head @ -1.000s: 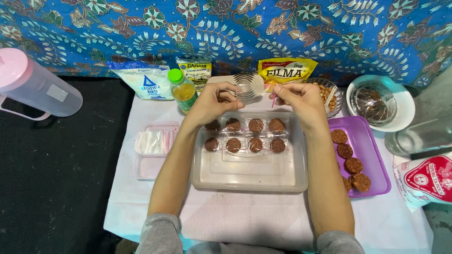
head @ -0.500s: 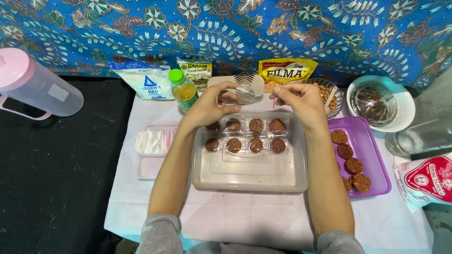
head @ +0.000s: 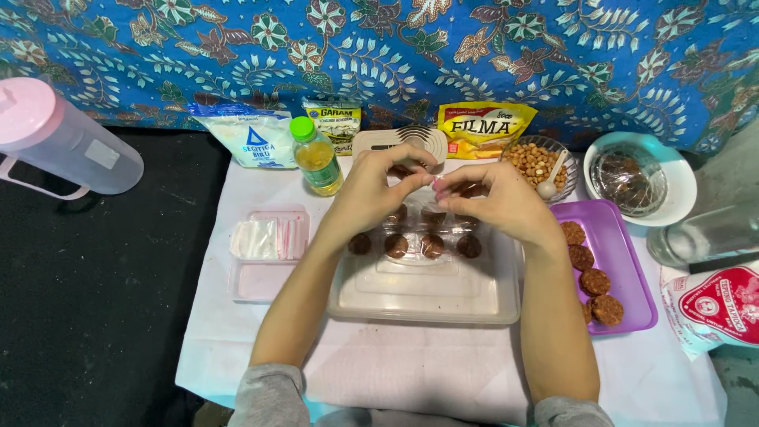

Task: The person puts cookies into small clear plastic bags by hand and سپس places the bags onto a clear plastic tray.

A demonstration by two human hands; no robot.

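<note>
Likely, with both hands, left (head: 378, 190) and right (head: 494, 198), pinched shut on one small wrapped sweet (head: 433, 183) above the clear tray (head: 427, 289), a slip drops it onto the brown sweets (head: 413, 245) below.

There is only one view, from a camera on the person's head. It looks steeply down and forward over both forearms to the white cloth (head: 237, 316) on the floor. It is close: the arms fill the lower middle of the picture. The patterned blue fabric (head: 474, 55) closes the top edge, and the black mat (head: 95, 300) fills the left side.
</note>
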